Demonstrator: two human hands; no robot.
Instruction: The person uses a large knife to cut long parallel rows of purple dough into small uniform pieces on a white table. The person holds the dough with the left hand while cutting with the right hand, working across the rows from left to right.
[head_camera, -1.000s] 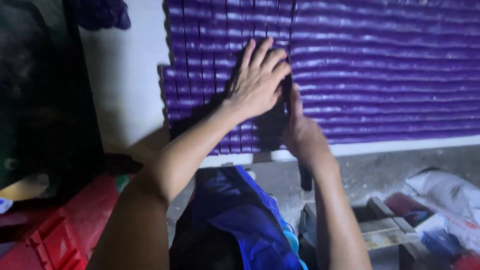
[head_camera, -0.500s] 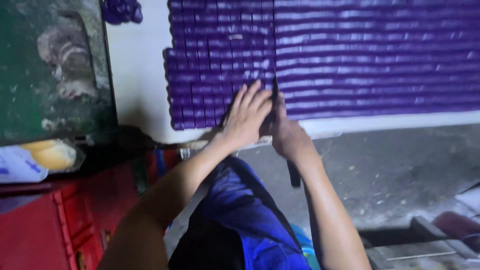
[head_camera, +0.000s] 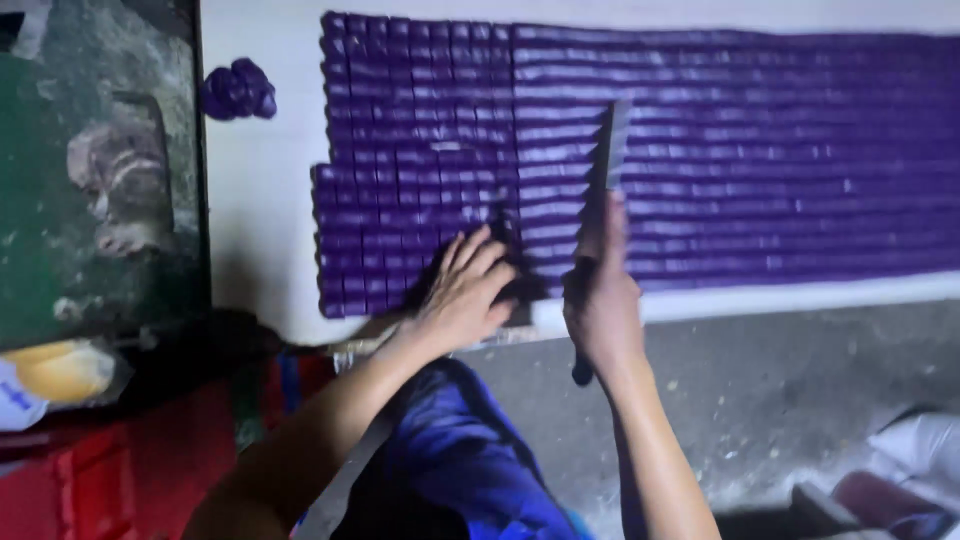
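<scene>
A wide slab of purple strips (head_camera: 760, 150) lies on a white board (head_camera: 270, 180); its left part is cut into small purple blocks (head_camera: 420, 170). My right hand (head_camera: 600, 300) grips a long knife (head_camera: 610, 160), blade raised edge-on above the strips, dark handle end showing below the fist. My left hand (head_camera: 465, 290) rests flat, fingers apart, on the cut blocks at the slab's near edge, just left of the knife.
A lump of purple material (head_camera: 238, 90) sits on the board's left side. A green worn surface (head_camera: 90, 170) lies further left, red crates (head_camera: 90, 480) below it, and a grey dusty floor (head_camera: 800, 380) to the right. Blue clothing (head_camera: 450, 470) covers my lap.
The view has shifted, so the slab now shows lower and more to the right. My right hand has lifted the knife up off the strips. My left hand stays on the cut blocks.
</scene>
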